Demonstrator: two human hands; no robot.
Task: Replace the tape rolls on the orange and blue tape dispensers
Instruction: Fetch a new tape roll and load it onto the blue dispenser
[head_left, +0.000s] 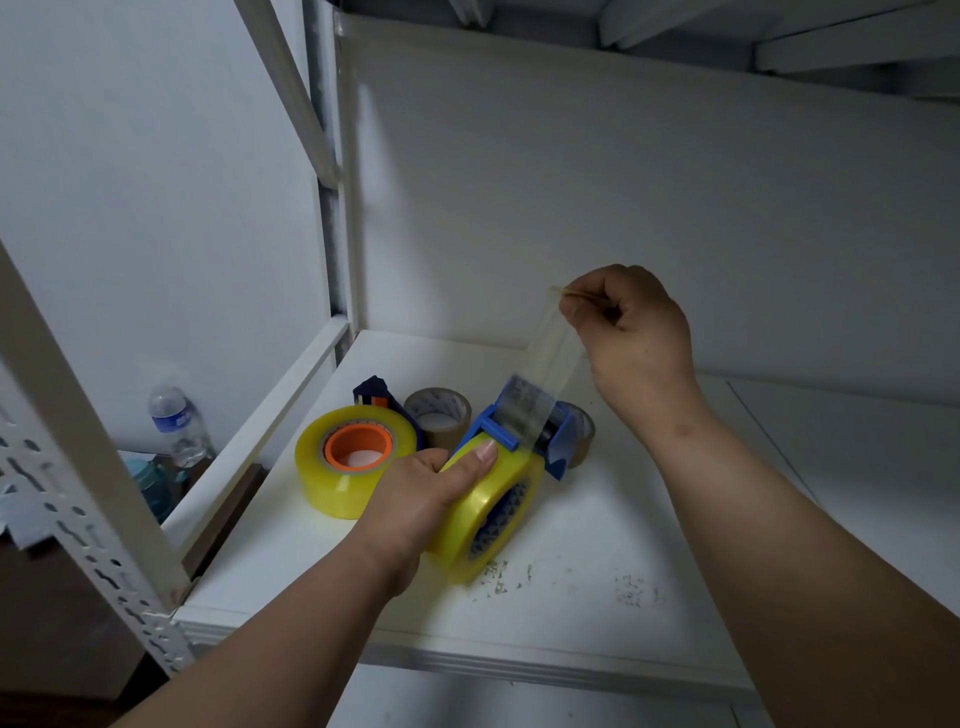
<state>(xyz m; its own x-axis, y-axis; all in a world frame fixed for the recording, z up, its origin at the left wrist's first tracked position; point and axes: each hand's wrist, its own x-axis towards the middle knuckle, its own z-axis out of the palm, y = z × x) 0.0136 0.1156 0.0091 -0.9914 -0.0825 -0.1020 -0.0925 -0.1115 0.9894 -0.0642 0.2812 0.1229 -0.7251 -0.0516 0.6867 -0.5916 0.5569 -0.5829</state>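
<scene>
My left hand (423, 493) grips a yellowish clear tape roll (485, 512) mounted in the blue tape dispenser (519, 426), thumb lying along the roll's top. Up and to the right, my right hand (631, 332) pinches the free end of a clear tape strip (553, 353) that stretches from the dispenser's front. To the left, the orange dispenser hub (358, 447) sits inside another yellowish roll (343, 480) lying flat on the white shelf (597, 582). The orange dispenser's dark blue front (374, 397) sticks out behind that roll.
Two brown tape rolls (439, 415) (582, 431) lie behind the dispensers. Shelf uprights (93, 447) stand at the left, with a plastic water bottle (174, 423) beyond them. A white back panel (623, 208) closes the shelf. Scuff marks (628, 590) dot the shelf front.
</scene>
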